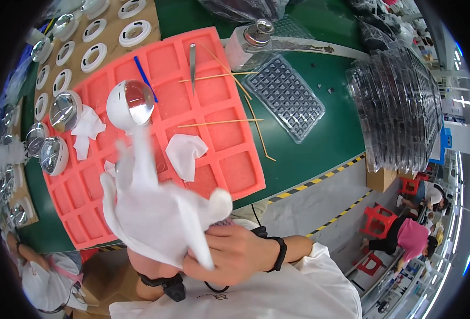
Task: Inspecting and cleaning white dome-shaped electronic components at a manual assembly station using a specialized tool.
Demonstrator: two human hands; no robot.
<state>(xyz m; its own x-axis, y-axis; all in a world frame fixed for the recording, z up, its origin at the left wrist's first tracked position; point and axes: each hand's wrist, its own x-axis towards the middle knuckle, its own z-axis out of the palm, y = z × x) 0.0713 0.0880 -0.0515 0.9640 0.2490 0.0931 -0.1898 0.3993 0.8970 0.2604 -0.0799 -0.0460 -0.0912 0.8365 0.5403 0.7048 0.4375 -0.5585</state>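
Observation:
A loose white cloth glove covers my left hand [158, 207]; its fingers are stretched and spread, some blurred by motion. My right hand [235, 252] is bare and pinches the edge of the white glove [155, 220] near the left wrist. Just beyond the gloved fingertips, a white dome housing [118, 106] with a shiny clear dome rests on the red compartment tray [240, 175]. White cloth pieces [184, 154] lie on the tray to the right and left of the fingers. Black bands circle both wrists.
Tweezers [193, 66], a blue stick [145, 80] and thin wooden sticks [221, 123] lie on the tray. Beyond it stands a pump bottle [245, 48]. A clear plastic tray [285, 98] and stacked trays [397, 106] are right; white rings [93, 57] and more domes [54, 155] left.

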